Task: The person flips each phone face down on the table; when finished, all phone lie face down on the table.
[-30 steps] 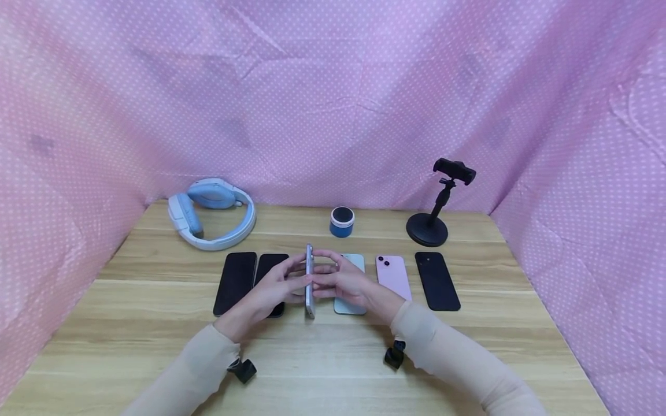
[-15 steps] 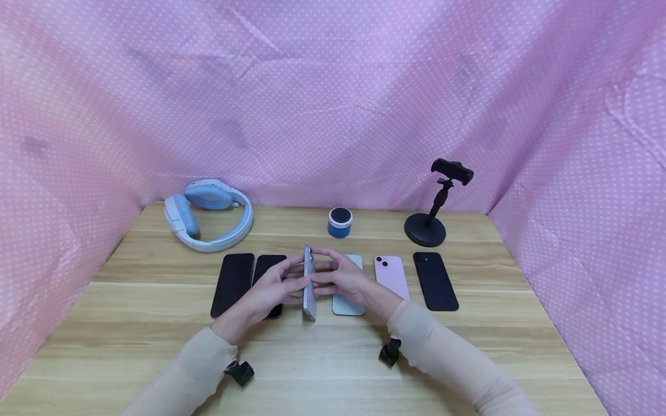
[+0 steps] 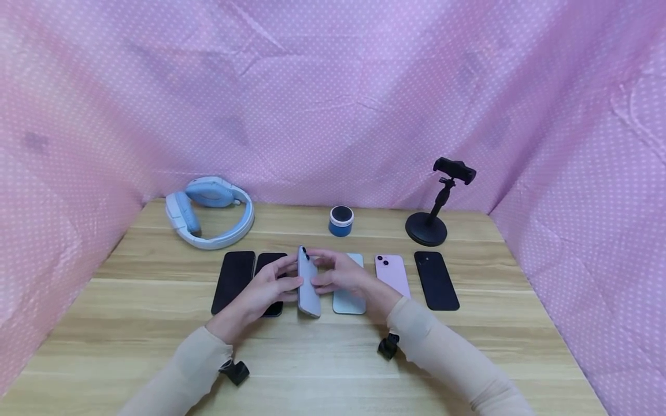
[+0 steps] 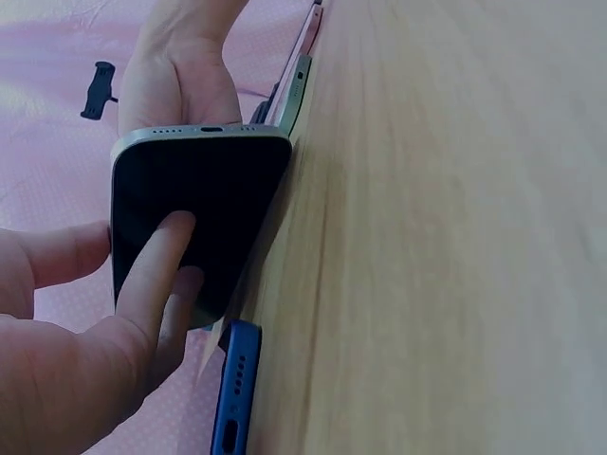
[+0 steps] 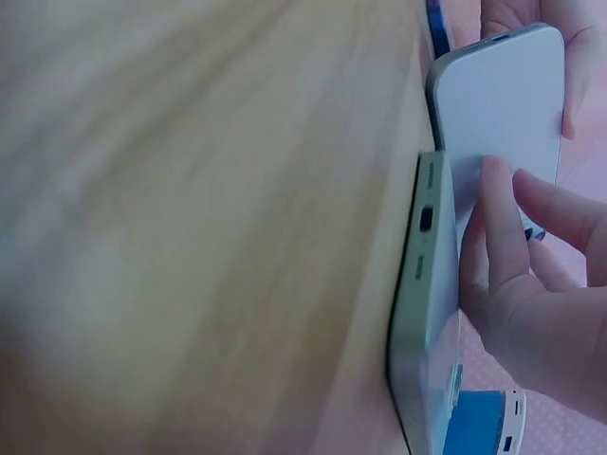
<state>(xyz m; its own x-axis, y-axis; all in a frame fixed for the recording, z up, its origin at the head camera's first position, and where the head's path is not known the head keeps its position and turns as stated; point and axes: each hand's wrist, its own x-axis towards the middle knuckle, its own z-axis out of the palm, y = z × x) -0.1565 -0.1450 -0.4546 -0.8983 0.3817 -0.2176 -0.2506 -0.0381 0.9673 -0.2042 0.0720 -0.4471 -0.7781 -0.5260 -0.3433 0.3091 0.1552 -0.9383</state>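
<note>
Both hands are on the lavender phone [image 3: 308,283], tilted on its long edge on the wooden table [image 3: 156,323], mid-row between the black phone [image 3: 270,283] and pale green phone [image 3: 347,286]. Left hand [image 3: 267,289] presses straight fingers [image 4: 156,275] on the dark screen; right hand [image 3: 340,277] lays fingertips [image 5: 493,227] on its back (camera lenses at the far end).

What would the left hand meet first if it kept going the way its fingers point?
The phone it already touches, fingertips on the dark screen; past that, probably the right hand on the phone's other side, though depth is unclear.
</note>
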